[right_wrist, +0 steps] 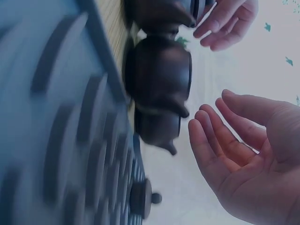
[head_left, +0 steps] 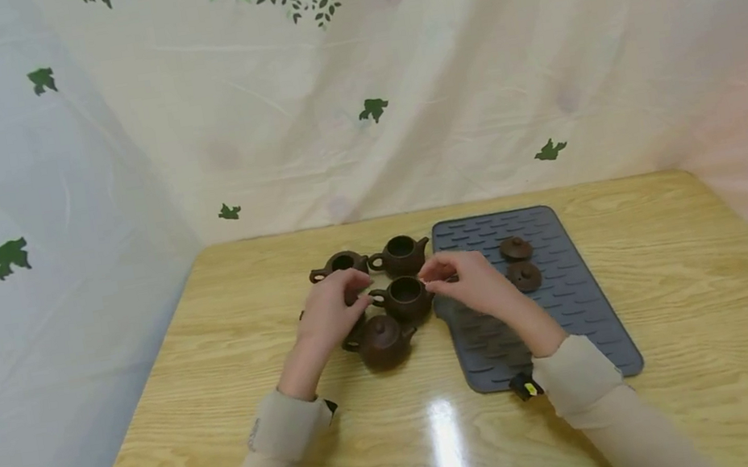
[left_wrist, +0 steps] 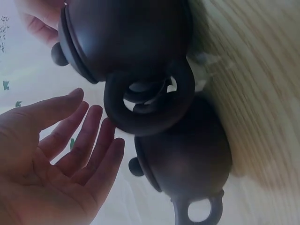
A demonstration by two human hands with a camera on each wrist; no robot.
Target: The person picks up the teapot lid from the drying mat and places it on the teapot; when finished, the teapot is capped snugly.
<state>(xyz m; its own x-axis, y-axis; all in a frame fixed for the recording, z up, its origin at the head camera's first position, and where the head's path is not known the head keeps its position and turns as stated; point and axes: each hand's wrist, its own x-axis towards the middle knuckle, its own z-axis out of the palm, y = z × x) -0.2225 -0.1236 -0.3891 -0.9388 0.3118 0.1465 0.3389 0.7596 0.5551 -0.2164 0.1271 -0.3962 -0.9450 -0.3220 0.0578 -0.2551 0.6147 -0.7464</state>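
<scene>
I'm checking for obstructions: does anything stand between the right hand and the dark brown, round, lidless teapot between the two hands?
Nothing visible does. In the head view, the right hand is right beside the dark brown, round, lidless teapot, with no other object between them.

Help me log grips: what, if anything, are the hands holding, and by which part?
Nothing is held: the left hand and right hand are both open, gripping no part of the lidless teapot between them.

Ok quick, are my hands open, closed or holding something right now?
Left hand: open, holding nothing.
Right hand: open, holding nothing.
</scene>
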